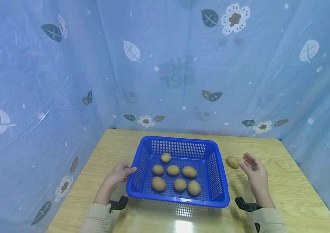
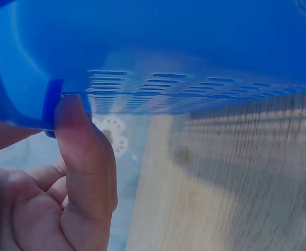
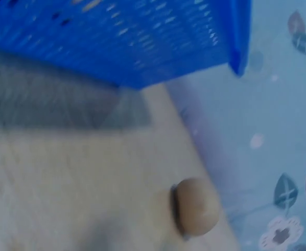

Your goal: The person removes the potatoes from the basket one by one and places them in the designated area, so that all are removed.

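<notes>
A blue plastic basket (image 1: 179, 203) with slotted walls holds several potatoes (image 1: 173, 170) spread over its floor. My left hand (image 1: 119, 174) grips the basket's left rim, the thumb over the top; in the left wrist view its fingers (image 2: 82, 157) press up under the rim. To the right of the basket, one more potato (image 1: 232, 162) lies on the table, also seen as a potato (image 3: 196, 206) in the right wrist view. Beside this potato hovers my right hand (image 1: 255, 171), fingers loosely bent and holding nothing.
The wooden table (image 1: 293, 194) reaches back to a blue curtain (image 1: 165, 81) printed with leaves and flowers, which also hangs along both sides. Below the basket's front edge, light reflects off the tabletop. A black wrist mount (image 1: 119, 204) sits on each forearm.
</notes>
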### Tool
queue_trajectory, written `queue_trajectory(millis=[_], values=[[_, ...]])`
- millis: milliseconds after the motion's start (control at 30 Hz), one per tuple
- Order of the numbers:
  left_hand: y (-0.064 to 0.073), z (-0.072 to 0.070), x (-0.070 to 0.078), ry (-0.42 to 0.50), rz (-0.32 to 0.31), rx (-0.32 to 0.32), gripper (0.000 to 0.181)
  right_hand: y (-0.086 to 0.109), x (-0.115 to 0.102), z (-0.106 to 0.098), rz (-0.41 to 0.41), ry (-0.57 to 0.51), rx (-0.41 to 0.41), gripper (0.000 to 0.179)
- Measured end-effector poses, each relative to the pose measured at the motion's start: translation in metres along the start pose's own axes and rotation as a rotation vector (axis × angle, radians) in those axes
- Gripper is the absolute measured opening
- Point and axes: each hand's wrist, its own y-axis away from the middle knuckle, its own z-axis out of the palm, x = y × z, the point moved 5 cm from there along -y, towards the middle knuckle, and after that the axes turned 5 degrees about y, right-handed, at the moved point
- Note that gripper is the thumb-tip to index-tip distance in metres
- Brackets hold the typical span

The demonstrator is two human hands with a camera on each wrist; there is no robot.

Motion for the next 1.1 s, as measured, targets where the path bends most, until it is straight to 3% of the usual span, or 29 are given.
queue_trajectory(millis=[400,667,1100], values=[[-0.002,0.002,0.001,-0.004,-0.005,0.000,0.022,-0.005,-0.040,0.011,-0.072,0.028,-0.044,0.057],[-0.003,0.001,0.002,0.008,-0.008,0.001,0.022,-0.006,-0.062,0.030,-0.112,-0.066,-0.102,0.054],[0.001,0.001,0.000,-0.025,-0.006,0.002,0.024,-0.007,-0.074,0.073,-0.118,-0.080,-0.167,0.055]])
